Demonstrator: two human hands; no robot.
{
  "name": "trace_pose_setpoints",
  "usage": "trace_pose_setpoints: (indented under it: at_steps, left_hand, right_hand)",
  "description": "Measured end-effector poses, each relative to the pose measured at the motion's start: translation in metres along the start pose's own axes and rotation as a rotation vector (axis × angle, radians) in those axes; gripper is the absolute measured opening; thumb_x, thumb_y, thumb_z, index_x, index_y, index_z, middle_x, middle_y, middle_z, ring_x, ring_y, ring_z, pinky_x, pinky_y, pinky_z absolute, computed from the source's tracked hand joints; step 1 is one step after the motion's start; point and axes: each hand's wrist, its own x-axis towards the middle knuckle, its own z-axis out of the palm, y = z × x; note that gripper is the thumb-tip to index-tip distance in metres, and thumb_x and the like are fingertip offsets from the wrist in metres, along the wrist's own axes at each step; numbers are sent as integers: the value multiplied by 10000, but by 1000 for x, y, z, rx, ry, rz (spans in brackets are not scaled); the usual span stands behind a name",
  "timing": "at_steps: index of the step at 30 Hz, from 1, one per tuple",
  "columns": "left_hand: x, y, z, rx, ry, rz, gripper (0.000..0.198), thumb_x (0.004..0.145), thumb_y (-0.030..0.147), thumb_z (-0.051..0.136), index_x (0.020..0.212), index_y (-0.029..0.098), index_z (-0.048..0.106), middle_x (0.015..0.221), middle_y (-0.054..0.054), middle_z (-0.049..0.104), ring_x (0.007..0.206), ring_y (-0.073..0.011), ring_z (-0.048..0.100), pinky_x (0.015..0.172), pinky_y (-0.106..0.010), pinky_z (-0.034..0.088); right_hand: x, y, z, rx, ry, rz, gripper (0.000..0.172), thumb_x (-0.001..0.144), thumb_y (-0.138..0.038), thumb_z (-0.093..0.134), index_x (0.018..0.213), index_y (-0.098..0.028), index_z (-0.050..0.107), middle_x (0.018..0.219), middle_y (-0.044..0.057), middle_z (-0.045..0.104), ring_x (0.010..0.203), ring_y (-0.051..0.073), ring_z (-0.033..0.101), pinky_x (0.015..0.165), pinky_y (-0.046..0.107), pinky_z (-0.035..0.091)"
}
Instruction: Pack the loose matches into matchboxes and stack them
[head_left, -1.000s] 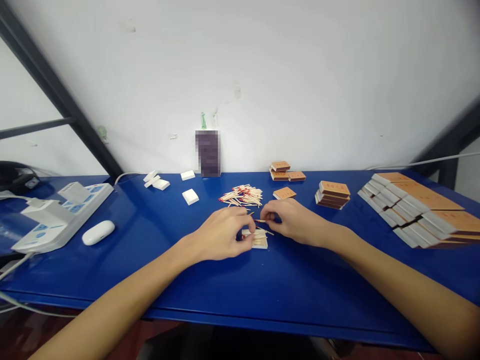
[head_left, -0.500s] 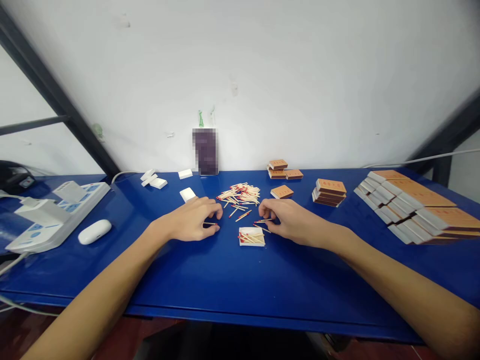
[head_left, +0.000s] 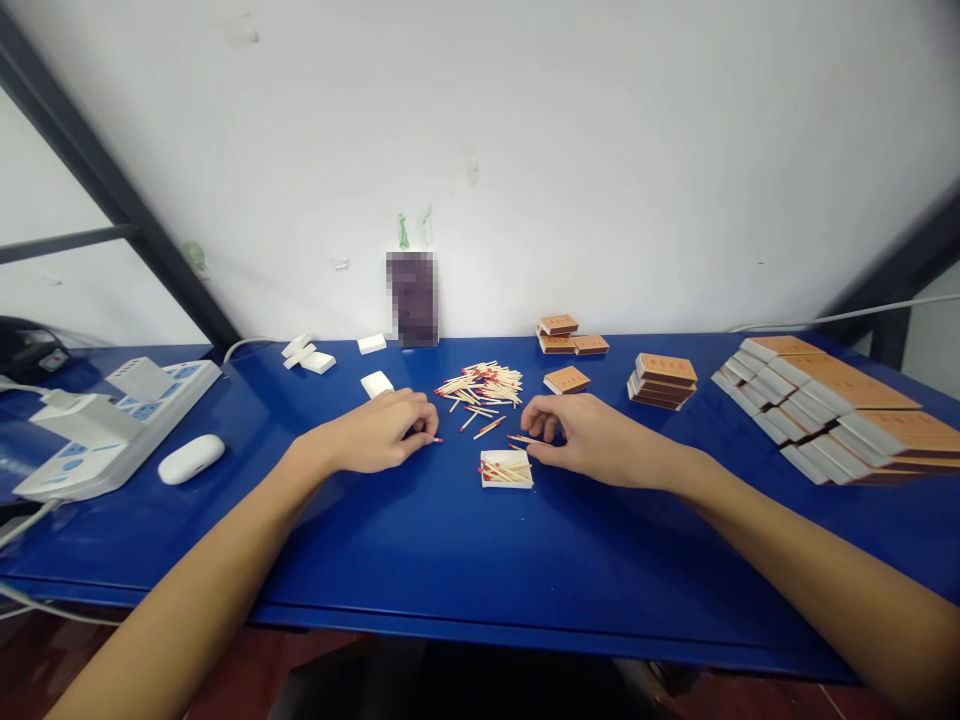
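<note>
Between the thumb and fingertips of my left hand point(head_left: 386, 428) is a match, its red head point(head_left: 439, 440) poking out. My right hand point(head_left: 581, 435) hovers low over the table with thumb and forefinger apart, the other fingers curled. Near its thumb is a loose match point(head_left: 523, 438); a second one there is partly hidden. Just below lies a small white matchbox tray point(head_left: 507, 484) with several red-tipped matches inside, close to my right thumb. A loose pile of matches point(head_left: 487, 383) spreads behind, between my hands, and a few stray ones point(head_left: 489, 428) lie in front of it.
White empty trays point(head_left: 377, 384) lie at the back left. Brown matchboxes point(head_left: 568, 380) sit at the back right, beside a short stack point(head_left: 661, 382) and a large block of boxes point(head_left: 840, 405). A power strip point(head_left: 120, 430) and white earphone case point(head_left: 191, 460) are on the left.
My left fingers have closed more tightly around the match, and the hand has shifted slightly. My right thumb has moved nearer the tray, and its thumb and forefinger are wider apart.
</note>
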Motion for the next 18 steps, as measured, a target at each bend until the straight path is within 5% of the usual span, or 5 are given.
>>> trace_pose_setpoints:
  at_steps: [5, 10, 14, 18]
  left_hand:
    - [15, 42, 25, -182, 292, 91, 152, 954, 289, 489, 906, 197, 601, 943, -28, 604, 954, -183, 521, 877, -318, 411]
    - [20, 65, 43, -182, 267, 128, 153, 898, 320, 574, 985, 209, 632, 990, -38, 585, 996, -206, 517, 951, -363, 390]
    - [13, 53, 37, -55, 191, 172, 330, 834, 388, 644, 1104, 202, 604, 1049, -53, 607, 1008, -233, 536, 913, -374, 380]
    - [13, 43, 32, -21, 183, 188, 282, 838, 351, 637, 1072, 196, 610, 1026, -33, 651, 975, -215, 584, 919, -366, 357]
  right_hand:
    - [0, 4, 4, 59, -50, -10, 58, 834, -199, 554, 884, -197, 583, 753, 5, 649, 673, 144, 595, 631, 268, 470]
    - [0, 6, 1, 53, -114, 48, 121, 763, -142, 563, 868, -202, 576, 708, -19, 641, 635, 139, 589, 589, 263, 455]
    - [-2, 7, -5, 31, -114, 53, 164, 738, -116, 569, 878, -201, 571, 734, -10, 642, 653, 141, 592, 597, 261, 461]
    - [-2, 9, -7, -8, -104, 57, 143, 745, -100, 554, 843, -203, 565, 734, -7, 641, 656, 141, 591, 607, 262, 463]
